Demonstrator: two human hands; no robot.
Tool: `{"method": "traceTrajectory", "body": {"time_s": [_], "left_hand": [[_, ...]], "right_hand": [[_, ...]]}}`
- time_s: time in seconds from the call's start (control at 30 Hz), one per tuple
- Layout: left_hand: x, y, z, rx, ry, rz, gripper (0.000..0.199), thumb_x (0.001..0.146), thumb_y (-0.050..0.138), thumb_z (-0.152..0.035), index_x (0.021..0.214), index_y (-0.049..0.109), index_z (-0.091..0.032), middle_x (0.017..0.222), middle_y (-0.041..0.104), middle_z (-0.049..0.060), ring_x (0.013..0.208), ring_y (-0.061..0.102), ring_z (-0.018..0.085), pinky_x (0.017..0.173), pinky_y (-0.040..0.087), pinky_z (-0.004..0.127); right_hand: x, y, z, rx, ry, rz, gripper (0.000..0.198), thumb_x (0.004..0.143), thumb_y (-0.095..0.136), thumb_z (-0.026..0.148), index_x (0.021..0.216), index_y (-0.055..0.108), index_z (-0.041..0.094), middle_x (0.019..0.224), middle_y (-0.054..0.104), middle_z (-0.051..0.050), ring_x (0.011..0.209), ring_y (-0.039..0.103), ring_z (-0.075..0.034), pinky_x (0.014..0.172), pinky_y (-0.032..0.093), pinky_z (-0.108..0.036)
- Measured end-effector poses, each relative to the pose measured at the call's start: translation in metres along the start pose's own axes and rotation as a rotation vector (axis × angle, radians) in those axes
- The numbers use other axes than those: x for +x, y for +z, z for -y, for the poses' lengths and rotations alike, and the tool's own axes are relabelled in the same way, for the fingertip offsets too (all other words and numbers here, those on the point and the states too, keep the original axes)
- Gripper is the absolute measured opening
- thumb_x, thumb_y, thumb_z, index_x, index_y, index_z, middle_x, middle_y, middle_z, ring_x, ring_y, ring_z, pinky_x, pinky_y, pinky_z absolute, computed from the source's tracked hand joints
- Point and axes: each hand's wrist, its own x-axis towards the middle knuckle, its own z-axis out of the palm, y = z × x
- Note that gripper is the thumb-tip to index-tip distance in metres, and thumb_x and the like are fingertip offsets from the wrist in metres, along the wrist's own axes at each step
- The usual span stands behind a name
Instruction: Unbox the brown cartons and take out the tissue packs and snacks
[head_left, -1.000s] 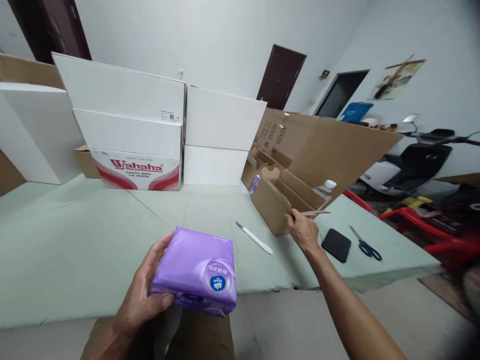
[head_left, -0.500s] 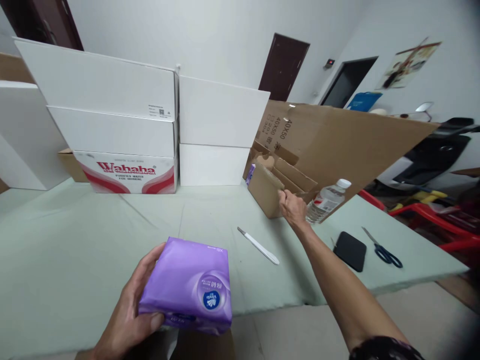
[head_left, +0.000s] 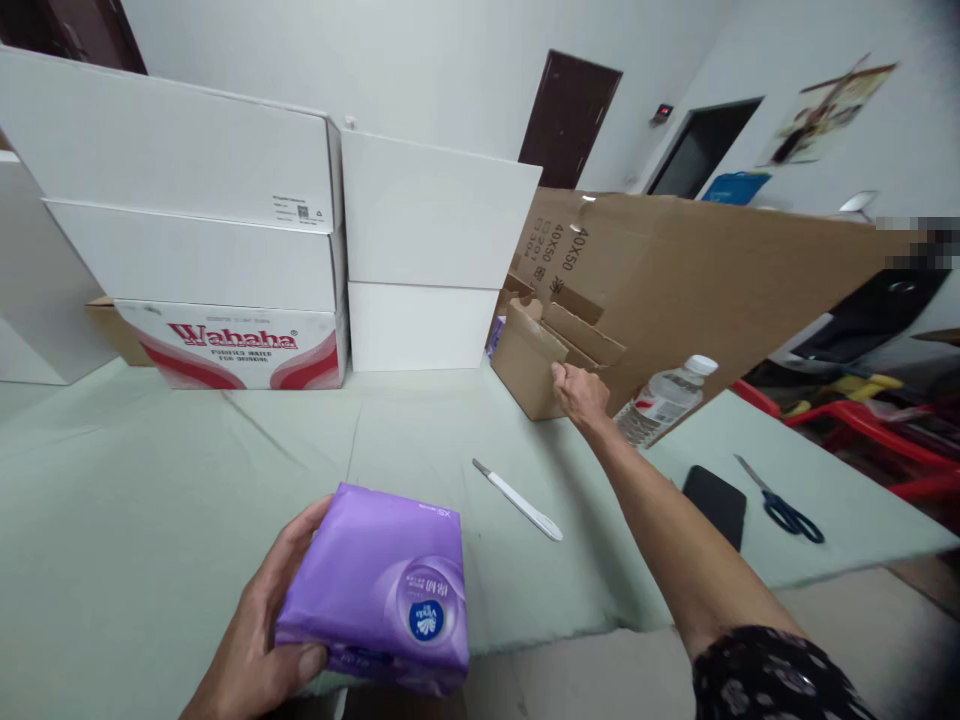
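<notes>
Head view: one purple tissue pack (head_left: 382, 590), two hands (head_left: 259, 640).

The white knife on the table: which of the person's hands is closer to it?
Right. The right hand rests on the cardboard box just beyond the white knife; the left hand holds the purple pack, farther off.

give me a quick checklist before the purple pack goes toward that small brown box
1. Left hand holds the purple pack firmly: ok.
2. Right hand grips the small brown box at its near edge: ok.
3. Box flaps open: ok.
4. Room inside the box: cannot tell.
5. White knife lies on the table between pack and box: not ok.
6. Water bottle close beside the box: not ok.
</notes>
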Motion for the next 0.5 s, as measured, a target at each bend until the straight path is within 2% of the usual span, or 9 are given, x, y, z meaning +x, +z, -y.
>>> {"method": "traceTrajectory", "body": {"time_s": [0.2, 0.27, 0.33, 0.4, 0.47, 0.5], "left_hand": [[0.002, 0.005, -0.001, 0.031, 0.015, 0.008, 0.113, 0.051, 0.093, -0.065, 0.150, 0.055, -0.026, 0.160, 0.051, 0.012, 0.137, 0.054, 0.048, 0.086, 0.063, 0.039], [0.003, 0.006, -0.006, 0.040, 0.027, 0.024, 0.110, 0.054, 0.092, -0.065, 0.150, 0.055, -0.025, 0.159, 0.051, 0.013, 0.132, 0.058, 0.046, 0.081, 0.062, 0.037], [0.004, 0.006, -0.013, 0.039, 0.067, 0.047, 0.105, 0.058, 0.090, -0.064, 0.149, 0.056, -0.024, 0.158, 0.052, 0.015, 0.125, 0.063, 0.042, 0.077, 0.061, 0.035], [0.005, 0.006, -0.019, 0.035, 0.123, 0.080, 0.101, 0.061, 0.090, -0.060, 0.148, 0.057, -0.022, 0.156, 0.053, 0.017, 0.122, 0.065, 0.040, 0.079, 0.060, 0.034], [0.006, 0.005, -0.023, 0.025, 0.143, 0.125, 0.099, 0.062, 0.092, -0.056, 0.147, 0.056, -0.021, 0.157, 0.051, 0.018, 0.125, 0.063, 0.039, 0.083, 0.059, 0.034], [0.006, 0.005, -0.024, 0.014, 0.142, 0.144, 0.099, 0.062, 0.092, -0.053, 0.148, 0.055, -0.021, 0.157, 0.051, 0.018, 0.125, 0.063, 0.039, 0.084, 0.058, 0.035]], "right_hand": [[0.017, 0.002, 0.011, 0.057, -0.025, 0.000, 0.052, 0.107, 0.032, 0.039, 0.127, 0.074, 0.016, 0.121, 0.075, -0.022, 0.108, 0.070, -0.032, 0.087, 0.050, -0.038], [0.012, 0.001, 0.011, 0.074, -0.040, 0.007, 0.052, 0.106, 0.034, 0.041, 0.142, 0.064, 0.016, 0.121, 0.074, -0.022, 0.106, 0.071, -0.033, 0.087, 0.050, -0.040], [-0.001, 0.001, 0.009, 0.093, -0.053, -0.003, 0.061, 0.104, 0.041, 0.041, 0.159, 0.044, 0.015, 0.120, 0.074, -0.022, 0.106, 0.071, -0.035, 0.088, 0.051, -0.044], [-0.023, 0.000, 0.008, 0.173, -0.104, -0.026, 0.072, 0.099, 0.049, 0.040, 0.164, 0.034, 0.013, 0.113, 0.076, -0.019, 0.103, 0.071, -0.036, 0.090, 0.052, -0.047], [-0.055, -0.006, 0.008, 0.347, -0.233, 0.019, 0.068, 0.094, 0.056, 0.042, 0.156, 0.048, 0.014, 0.103, 0.077, -0.014, 0.098, 0.072, -0.034, 0.091, 0.053, -0.049], [-0.075, -0.013, 0.009, 0.454, -0.331, 0.095, 0.063, 0.093, 0.058, 0.047, 0.147, 0.058, 0.015, 0.103, 0.077, -0.013, 0.098, 0.072, -0.033, 0.091, 0.054, -0.048]]}}
